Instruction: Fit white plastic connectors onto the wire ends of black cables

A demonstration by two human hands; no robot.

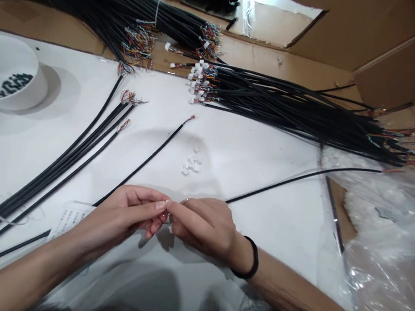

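I see left hand (121,220) and right hand (200,226) pinching the cable (300,177) tip; a hard tug could fray its wires or scatter the white connectors (191,165) just beyond the hands.

A white plastic bowl (17,99) with small black bits in it is parked on the left end of the white sheet (274,217), a big bundle of black wires (281,112) is piled across its right side, and a crinkly clear plastic bag (394,254) is shoved against its lower right corner.
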